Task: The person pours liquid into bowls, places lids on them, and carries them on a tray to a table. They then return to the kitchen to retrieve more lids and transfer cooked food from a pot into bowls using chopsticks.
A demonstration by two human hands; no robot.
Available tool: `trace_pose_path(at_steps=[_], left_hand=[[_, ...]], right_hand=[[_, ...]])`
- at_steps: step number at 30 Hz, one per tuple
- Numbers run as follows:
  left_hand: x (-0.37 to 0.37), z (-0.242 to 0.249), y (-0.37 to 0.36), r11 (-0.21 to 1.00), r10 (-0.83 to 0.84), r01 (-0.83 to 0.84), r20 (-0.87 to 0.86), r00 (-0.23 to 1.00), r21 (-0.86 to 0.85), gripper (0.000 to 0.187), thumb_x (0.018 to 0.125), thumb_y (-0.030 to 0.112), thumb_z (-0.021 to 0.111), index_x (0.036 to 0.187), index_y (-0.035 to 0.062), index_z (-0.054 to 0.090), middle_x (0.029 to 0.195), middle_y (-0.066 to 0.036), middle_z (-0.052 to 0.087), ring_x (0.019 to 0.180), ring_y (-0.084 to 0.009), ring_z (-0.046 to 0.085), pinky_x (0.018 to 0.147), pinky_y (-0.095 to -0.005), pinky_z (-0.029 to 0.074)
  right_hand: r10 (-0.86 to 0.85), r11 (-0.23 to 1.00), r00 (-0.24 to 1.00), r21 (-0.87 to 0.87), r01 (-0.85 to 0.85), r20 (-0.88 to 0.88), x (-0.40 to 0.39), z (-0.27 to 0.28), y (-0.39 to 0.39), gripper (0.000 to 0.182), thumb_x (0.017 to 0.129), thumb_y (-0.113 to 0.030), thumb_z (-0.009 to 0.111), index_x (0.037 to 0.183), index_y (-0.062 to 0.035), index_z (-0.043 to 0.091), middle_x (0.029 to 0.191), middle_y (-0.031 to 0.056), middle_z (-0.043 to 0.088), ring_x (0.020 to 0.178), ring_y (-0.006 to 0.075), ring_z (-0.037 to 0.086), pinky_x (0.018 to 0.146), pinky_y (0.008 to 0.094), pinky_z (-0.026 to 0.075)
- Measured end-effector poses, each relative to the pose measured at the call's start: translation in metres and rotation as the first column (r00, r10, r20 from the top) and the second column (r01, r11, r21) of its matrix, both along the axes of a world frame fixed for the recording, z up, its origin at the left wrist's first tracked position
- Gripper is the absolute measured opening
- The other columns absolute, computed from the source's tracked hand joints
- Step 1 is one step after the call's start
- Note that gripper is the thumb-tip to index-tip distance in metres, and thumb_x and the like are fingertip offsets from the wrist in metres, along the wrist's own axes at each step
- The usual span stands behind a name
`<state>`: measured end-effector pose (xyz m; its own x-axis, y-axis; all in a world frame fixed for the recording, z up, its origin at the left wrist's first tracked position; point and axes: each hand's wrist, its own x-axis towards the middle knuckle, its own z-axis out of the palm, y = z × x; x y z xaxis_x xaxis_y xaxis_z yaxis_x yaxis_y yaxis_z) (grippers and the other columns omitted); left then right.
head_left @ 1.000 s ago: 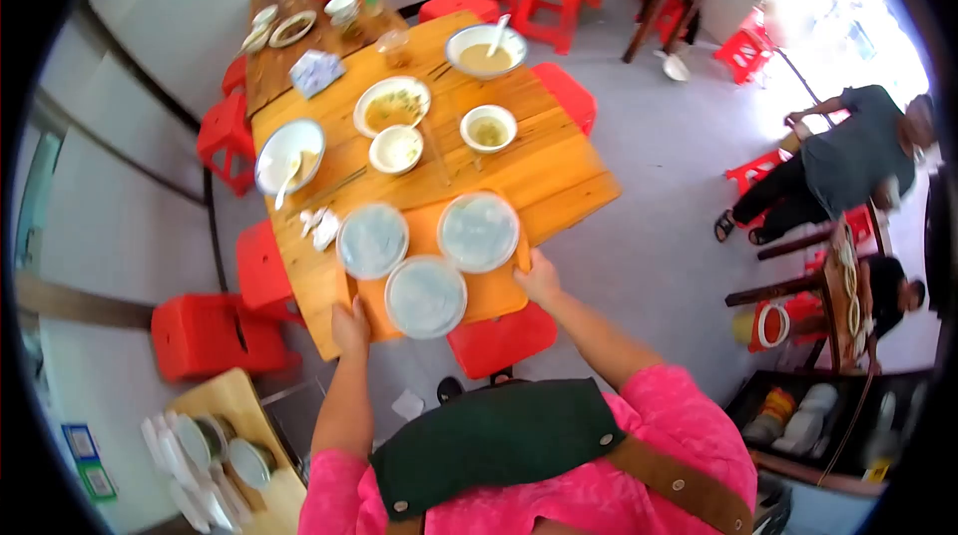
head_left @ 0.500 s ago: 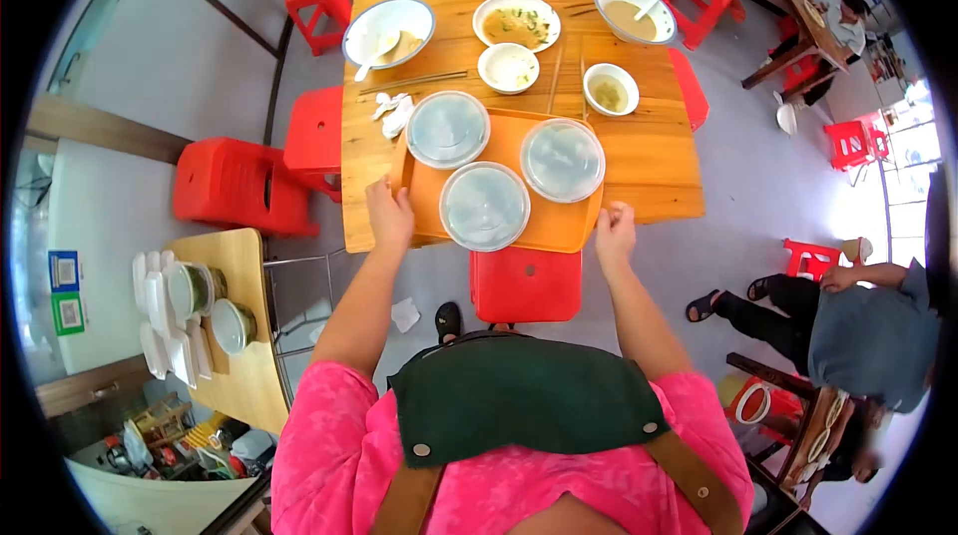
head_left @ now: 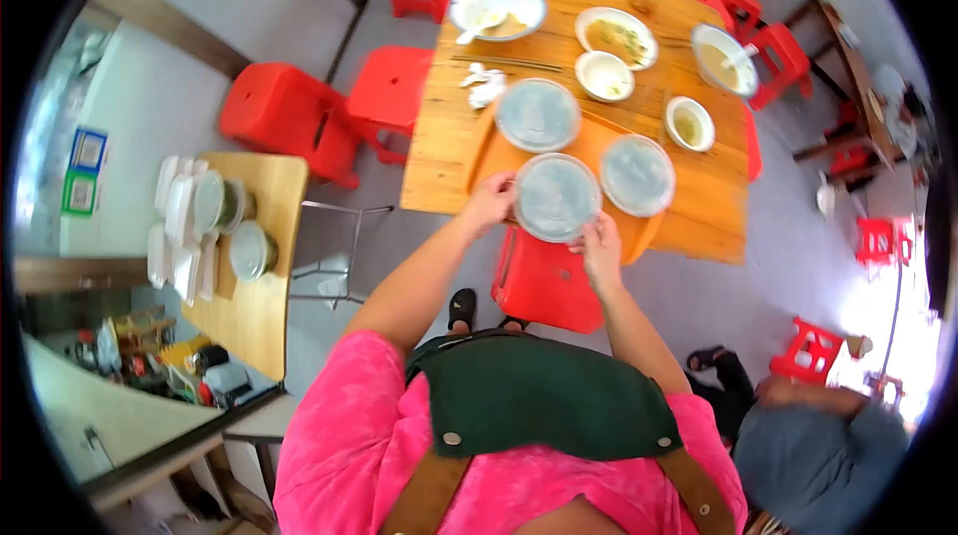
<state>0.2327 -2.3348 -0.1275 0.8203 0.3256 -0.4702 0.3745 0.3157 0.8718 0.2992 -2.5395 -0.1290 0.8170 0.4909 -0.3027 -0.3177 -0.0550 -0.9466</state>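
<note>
Left hand (head_left: 490, 202): fingers curled against the left side of the nearest lidded bowl (head_left: 558, 197).
Nearest lidded bowl: between both hands, at the near edge of the orange tray (head_left: 589, 141) on the wooden counter (head_left: 431, 179).
Right hand (head_left: 599, 242): fingertips at that bowl's right side.
Third lidded bowl (head_left: 638, 175): on the tray, beyond the right hand.

- One view, worn on my head, facing forward and steeply down.
- My apron (head_left: 549, 405) sits close, lower centre; the worktop (head_left: 714, 226), upper centre, within arm's reach.
</note>
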Motion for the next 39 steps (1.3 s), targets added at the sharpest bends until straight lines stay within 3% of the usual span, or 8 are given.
trace_pose_path(at_steps=[2, 7, 9, 12, 15, 21, 29, 39], left_hand=[[-0.001, -0.03, 0.005, 0.98, -0.045, 0.029, 0.079, 0.996, 0.195, 0.026, 0.084, 0.018, 0.051, 0.107, 0.0071, 0.049, 0.085, -0.004, 0.056, 0.068, -0.0138, 0.057, 0.057, -0.03, 0.05], [-0.032, 0.016, 0.004, 0.93, 0.051, -0.1, 0.144, 0.988, 0.353, 0.017, 0.084, 0.014, 0.047, 0.098, 0.0053, 0.052, 0.075, -0.002, 0.053, 0.065, -0.0104, 0.054, 0.053, -0.0265, 0.047], [-0.052, 0.045, 0.007, 0.985, 0.171, -0.17, 0.122, 0.978, -0.017, 0.019, 0.084, 0.011, 0.046, 0.102, 0.0043, 0.051, 0.077, -0.002, 0.054, 0.069, -0.011, 0.055, 0.057, -0.0268, 0.049], [-0.105, 0.047, 0.029, 0.962, 0.201, -0.234, 0.213, 0.956, 0.139, 0.023, 0.085, 0.009, 0.045, 0.107, 0.0033, 0.048, 0.083, -0.004, 0.055, 0.073, -0.0131, 0.056, 0.062, -0.0279, 0.051], [-0.181, 0.102, 0.054, 0.902, 0.422, -0.429, 0.11, 0.9, 0.045, 0.026, 0.085, 0.009, 0.045, 0.11, 0.0029, 0.046, 0.09, -0.006, 0.055, 0.077, -0.0142, 0.057, 0.064, -0.0285, 0.051], [-0.36, 0.132, 0.118, 0.7, 0.698, -0.696, 0.052, 0.714, 0.16, 0.027, 0.081, 0.006, 0.047, 0.108, 0.003, 0.048, 0.087, -0.004, 0.055, 0.071, -0.0107, 0.055, 0.059, -0.0246, 0.05], [-0.567, 0.096, 0.213, 0.529, 0.846, -0.808, -0.089, 0.525, 0.258, 0.027, 0.082, 0.005, 0.043, 0.109, 0.0031, 0.046, 0.091, -0.005, 0.052, 0.078, -0.0129, 0.054, 0.061, -0.0288, 0.053], [-0.616, 0.005, 0.307, 0.46, 0.887, -0.878, -0.108, 0.448, 0.135, 0.027, 0.085, 0.006, 0.04, 0.111, 0.0069, 0.043, 0.094, -0.005, 0.049, 0.082, -0.0142, 0.053, 0.063, -0.031, 0.052]], right_hand=[[-0.01, 0.999, 0.998, 0.037, 0.008, 0.064, -0.002, -0.004, -0.001, 0.03, 0.087, -0.01, 0.041, 0.115, -0.0008, 0.037, 0.085, 0.0082, 0.054, 0.062, 0.013, 0.055, 0.053, 0.0244, 0.049], [0.055, 0.996, 0.99, -0.079, -0.046, 0.129, -0.008, 0.039, 0.012, 0.027, 0.085, -0.009, 0.044, 0.11, 0.0027, 0.042, 0.083, 0.0084, 0.054, 0.061, 0.0116, 0.056, 0.051, 0.021, 0.047], [0.117, 0.993, 0.983, -0.049, -0.111, 0.141, -0.016, 0.057, 0.024, 0.027, 0.085, -0.009, 0.044, 0.11, 0.0027, 0.041, 0.08, 0.0074, 0.054, 0.06, 0.0107, 0.055, 0.051, 0.0201, 0.047], [0.223, 0.975, 0.966, -0.024, -0.222, 0.132, -0.044, 0.083, 0.057, 0.027, 0.085, -0.009, 0.044, 0.11, 0.002, 0.041, 0.079, 0.007, 0.054, 0.059, 0.0103, 0.054, 0.05, 0.0199, 0.047], [0.369, 0.929, 0.928, 0.013, -0.37, 0.047, -0.089, 0.098, 0.105, 0.028, 0.085, -0.009, 0.045, 0.111, 0.0014, 0.04, 0.08, 0.0073, 0.054, 0.061, 0.0106, 0.055, 0.05, 0.02, 0.047], [0.697, 0.717, 0.706, 0.154, -0.68, -0.123, -0.227, 0.116, 0.225, 0.041, 0.081, -0.01, 0.051, 0.118, -0.0008, 0.037, 0.087, 0.0086, 0.053, 0.069, 0.0143, 0.057, 0.055, 0.0249, 0.05], [0.855, 0.446, 0.344, 0.212, -0.869, -0.388, -0.418, 0.079, 0.368, 0.05, 0.079, -0.013, 0.055, 0.125, -0.0105, 0.034, 0.087, 0.0006, 0.048, 0.076, 0.0101, 0.053, 0.057, 0.0233, 0.047], [0.715, 0.663, 0.447, 0.319, -0.677, -0.538, -0.49, 0.037, 0.449, 0.044, 0.078, -0.013, 0.056, 0.118, -0.0159, 0.04, 0.09, -0.0038, 0.048, 0.077, 0.0069, 0.046, 0.064, 0.0227, 0.04]])
